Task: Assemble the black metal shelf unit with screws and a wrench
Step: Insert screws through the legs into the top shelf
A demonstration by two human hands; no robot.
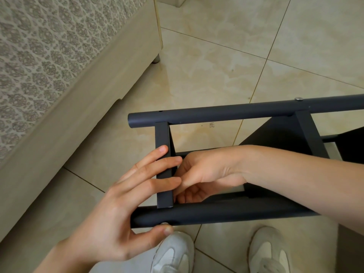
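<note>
We judge: fixing crossbar (162, 134) to near tube (236, 213). Left hand (118, 209) spread, thumb pressing screw (164, 224); right hand (201, 174) curled behind, hold unclear. Next: thread it straight.

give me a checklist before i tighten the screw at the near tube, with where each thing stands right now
1. Screw in the near tube: ok, its head shows under the thumb.
2. Crossbar meeting the near tube: ok, its end butts against it.
3. Left hand steadying: ok, fingers lie across the crossbar, thumb presses the screw.
4. Right hand holding a nut or tool: cannot tell, its curled fingers hide whatever is there.
5. Wrench at hand: not ok, none in view.
6. Far tube hole above the crossbar: not ok, no screw in it.
</note>
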